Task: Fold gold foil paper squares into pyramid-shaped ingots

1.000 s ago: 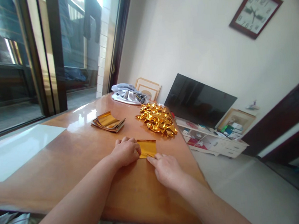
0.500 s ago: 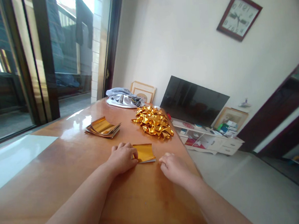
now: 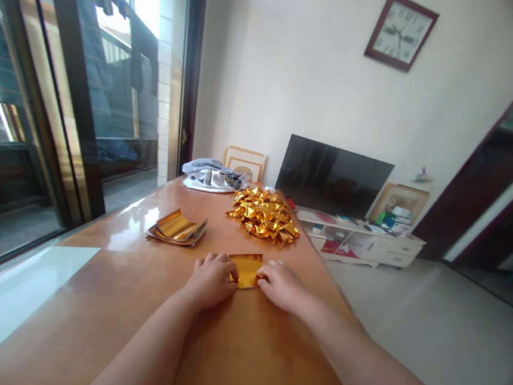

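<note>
A square sheet of gold foil paper [image 3: 246, 270] lies on the table in front of me. At its left side, my left hand [image 3: 214, 278] is closed with its fingertips on the near left corner. My right hand [image 3: 280, 281] pinches the near right corner between curled fingers and thumb. Beyond my left hand sits a loose stack of gold foil paper [image 3: 177, 228], its top sheet curling upward. Past the sheet, toward the right edge, is a heap of folded gold foil pieces [image 3: 265, 214].
The glossy wooden table [image 3: 248, 355] has its right edge just beyond my right hand. Folded clothes [image 3: 212, 177] lie at its far end, near framed pictures [image 3: 245, 162]. A white cabinet [image 3: 369, 245] and a television [image 3: 333, 177] stand beyond; a glass door is at left.
My right hand has moved left onto the sheet's near right corner and taken hold of it. My left hand stays at the left side. The view has tilted slightly.
</note>
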Motion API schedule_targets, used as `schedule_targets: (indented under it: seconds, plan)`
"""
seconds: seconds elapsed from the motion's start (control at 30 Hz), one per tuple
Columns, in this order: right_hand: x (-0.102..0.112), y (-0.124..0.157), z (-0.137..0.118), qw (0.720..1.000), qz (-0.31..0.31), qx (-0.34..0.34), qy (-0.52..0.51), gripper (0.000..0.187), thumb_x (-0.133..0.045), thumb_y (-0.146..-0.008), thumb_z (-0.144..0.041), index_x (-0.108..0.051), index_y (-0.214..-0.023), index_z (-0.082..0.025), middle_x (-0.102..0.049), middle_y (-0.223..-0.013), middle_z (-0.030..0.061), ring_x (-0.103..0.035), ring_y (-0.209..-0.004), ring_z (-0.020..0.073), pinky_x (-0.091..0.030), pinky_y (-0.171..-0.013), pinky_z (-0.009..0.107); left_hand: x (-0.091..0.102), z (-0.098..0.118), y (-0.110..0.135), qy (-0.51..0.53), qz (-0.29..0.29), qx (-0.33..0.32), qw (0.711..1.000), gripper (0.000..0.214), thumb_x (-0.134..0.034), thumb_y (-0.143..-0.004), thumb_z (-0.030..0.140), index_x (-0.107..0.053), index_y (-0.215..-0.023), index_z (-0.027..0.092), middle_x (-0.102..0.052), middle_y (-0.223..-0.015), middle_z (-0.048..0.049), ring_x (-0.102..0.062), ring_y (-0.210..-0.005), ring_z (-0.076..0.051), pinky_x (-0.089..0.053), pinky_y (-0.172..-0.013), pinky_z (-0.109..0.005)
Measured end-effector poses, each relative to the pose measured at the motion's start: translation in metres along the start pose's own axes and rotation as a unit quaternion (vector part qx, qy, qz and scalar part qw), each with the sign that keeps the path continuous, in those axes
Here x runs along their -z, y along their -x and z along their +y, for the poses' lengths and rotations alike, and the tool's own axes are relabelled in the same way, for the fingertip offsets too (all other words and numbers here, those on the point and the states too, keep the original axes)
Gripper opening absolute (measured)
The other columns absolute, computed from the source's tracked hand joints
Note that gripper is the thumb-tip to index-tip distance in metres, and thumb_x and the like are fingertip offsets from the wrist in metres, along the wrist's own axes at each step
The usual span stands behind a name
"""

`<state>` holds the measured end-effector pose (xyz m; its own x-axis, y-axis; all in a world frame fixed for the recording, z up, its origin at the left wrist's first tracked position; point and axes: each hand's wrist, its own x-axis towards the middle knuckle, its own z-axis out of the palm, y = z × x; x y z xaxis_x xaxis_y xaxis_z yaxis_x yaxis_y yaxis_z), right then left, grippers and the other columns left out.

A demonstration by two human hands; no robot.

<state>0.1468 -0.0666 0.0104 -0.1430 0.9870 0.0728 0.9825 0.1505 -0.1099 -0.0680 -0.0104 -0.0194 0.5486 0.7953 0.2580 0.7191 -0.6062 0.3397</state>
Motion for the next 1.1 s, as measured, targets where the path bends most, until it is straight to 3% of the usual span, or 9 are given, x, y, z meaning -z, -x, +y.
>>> schedule_targets:
  seconds: [0.17,0.3,0.43,0.53,0.67,0.73,0.83,1.0,1.1]
  plan:
    - [-0.014,-0.006,0.013,0.990,0.038,-0.017,-0.133,0.004,-0.066,-0.081,-0.019,-0.069,-0.082,-0.020,-0.068,-0.090,0.0031,-0.060,-0.089,0.0177,-0.042,-0.077,0.025,-0.003,-0.002,-0.003,0.041,0.008,0.021,0.999,0.021,-0.065,-0.076,0.029,-0.071,-0.096,0.030,-0.066,-0.112,-0.0063,-0.055,-0.110,-0.031,-0.040,-0.086,-0.043]
    - [-0.019,-0.008,0.016,0.969,0.047,-0.045,-0.239,0.007,-0.061,-0.082,-0.021,-0.062,-0.076,-0.019,-0.063,-0.075,-0.0007,-0.056,-0.068,0.0139,-0.038,-0.061,0.023,-0.007,-0.005,-0.010,0.145,0.099,0.064,0.982,0.034,-0.065,-0.080,0.037,-0.065,-0.112,0.027,-0.067,-0.118,-0.0071,-0.058,-0.112,-0.030,-0.045,-0.094,-0.042]
    - [-0.015,-0.005,0.005,0.892,0.078,-0.062,-0.441,0.011,-0.063,-0.081,-0.028,-0.059,-0.077,-0.019,-0.057,-0.068,-0.0033,-0.049,-0.062,0.0124,-0.036,-0.057,0.023,-0.005,-0.001,-0.012,0.319,0.160,0.115,0.927,0.045,-0.066,-0.081,0.047,-0.062,-0.115,0.017,-0.069,-0.114,-0.0113,-0.064,-0.108,-0.028,-0.050,-0.092,-0.040]
    - [-0.013,-0.002,-0.007,0.836,0.101,-0.063,-0.535,0.014,-0.066,-0.079,-0.031,-0.061,-0.078,-0.018,-0.058,-0.069,-0.0032,-0.048,-0.065,0.0125,-0.037,-0.061,0.024,0.001,0.009,-0.010,0.432,0.106,0.128,0.887,0.047,-0.068,-0.080,0.055,-0.065,-0.105,0.015,-0.072,-0.100,-0.0095,-0.067,-0.094,-0.027,-0.052,-0.082,-0.038]
    - [-0.014,0.000,-0.022,0.799,0.100,-0.048,-0.591,0.018,-0.070,-0.080,-0.034,-0.063,-0.081,-0.018,-0.061,-0.073,-0.0019,-0.051,-0.069,0.0132,-0.039,-0.067,0.026,0.008,0.019,-0.007,0.583,0.043,0.056,0.809,0.041,-0.072,-0.081,0.047,-0.069,-0.107,0.016,-0.074,-0.105,-0.0089,-0.067,-0.099,-0.026,-0.051,-0.090,-0.036]
    - [-0.016,0.000,-0.027,0.794,0.093,-0.043,-0.600,0.018,-0.071,-0.080,-0.034,-0.063,-0.081,-0.017,-0.063,-0.074,-0.0010,-0.052,-0.070,0.0138,-0.041,-0.068,0.026,0.010,0.021,-0.008,0.627,0.035,0.032,0.777,0.036,-0.073,-0.080,0.040,-0.070,-0.106,0.015,-0.075,-0.106,-0.0091,-0.067,-0.100,-0.025,-0.050,-0.092,-0.037]
    - [-0.018,0.000,-0.029,0.805,0.096,-0.036,-0.584,0.017,-0.071,-0.079,-0.033,-0.065,-0.082,-0.017,-0.067,-0.077,0.0007,-0.055,-0.072,0.0153,-0.043,-0.069,0.027,0.009,0.019,-0.009,0.639,0.057,0.036,0.766,0.028,-0.074,-0.078,0.033,-0.071,-0.099,0.015,-0.075,-0.100,-0.0081,-0.068,-0.095,-0.024,-0.050,-0.092,-0.036]
    - [-0.015,0.002,-0.028,0.836,0.146,-0.030,-0.528,0.015,-0.067,-0.083,-0.033,-0.068,-0.084,-0.018,-0.066,-0.076,0.0004,-0.055,-0.071,0.0153,-0.043,-0.067,0.027,0.001,0.015,-0.010,0.602,0.131,0.053,0.786,0.021,-0.068,-0.080,0.024,-0.065,-0.099,0.015,-0.074,-0.093,-0.0045,-0.067,-0.086,-0.020,-0.052,-0.085,-0.033]
    - [-0.009,0.005,-0.029,0.830,0.123,-0.053,-0.541,0.021,-0.067,-0.084,-0.038,-0.070,-0.088,-0.018,-0.065,-0.075,0.0006,-0.056,-0.069,0.0155,-0.042,-0.061,0.026,-0.003,0.015,-0.011,0.565,0.131,0.030,0.814,0.017,-0.062,-0.083,0.023,-0.061,-0.098,0.016,-0.072,-0.086,-0.0030,-0.066,-0.076,-0.018,-0.051,-0.073,-0.030]
